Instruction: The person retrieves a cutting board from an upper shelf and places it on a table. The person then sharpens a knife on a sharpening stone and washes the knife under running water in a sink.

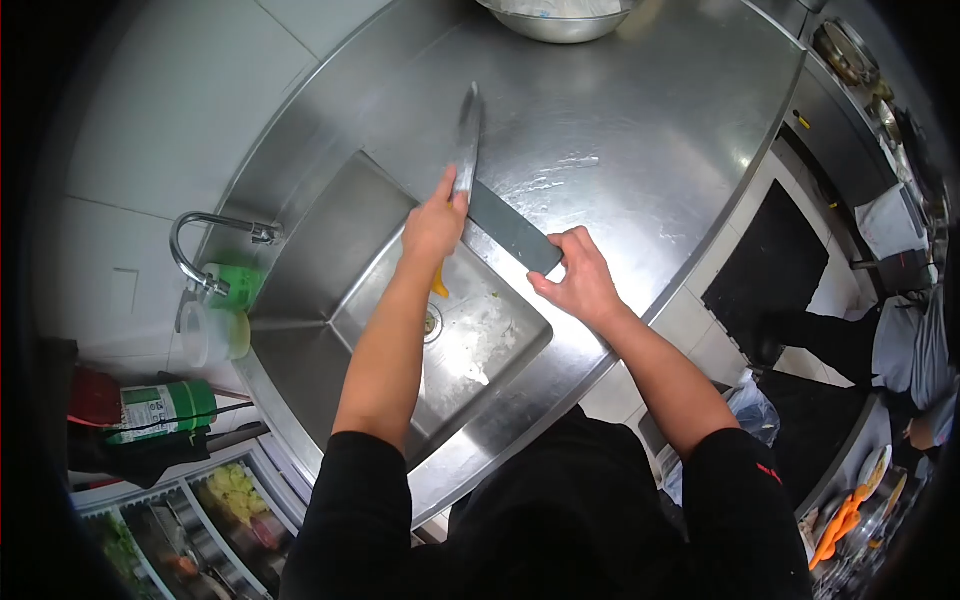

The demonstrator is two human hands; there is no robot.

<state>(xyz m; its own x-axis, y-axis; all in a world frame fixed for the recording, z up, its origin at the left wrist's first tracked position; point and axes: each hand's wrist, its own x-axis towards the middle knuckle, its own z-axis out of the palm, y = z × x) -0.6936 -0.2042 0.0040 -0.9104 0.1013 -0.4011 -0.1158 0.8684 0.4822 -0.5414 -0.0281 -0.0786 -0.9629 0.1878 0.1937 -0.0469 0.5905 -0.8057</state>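
My left hand is closed around the yellow handle of a knife, whose blade points away from me toward the back of the counter. The blade lies over the far end of a dark grey whetstone; whether it presses on the stone I cannot tell. With thumb and fingers, my right hand grips the near end of the stone. The stone sits slantwise at the edge of the steel sink, and the knife handle's end hangs over the basin.
A curved faucet and a green container stand left of the sink. A metal bowl is at the counter's back. Food trays lie lower left. Another person is at the right, near a dark floor mat.
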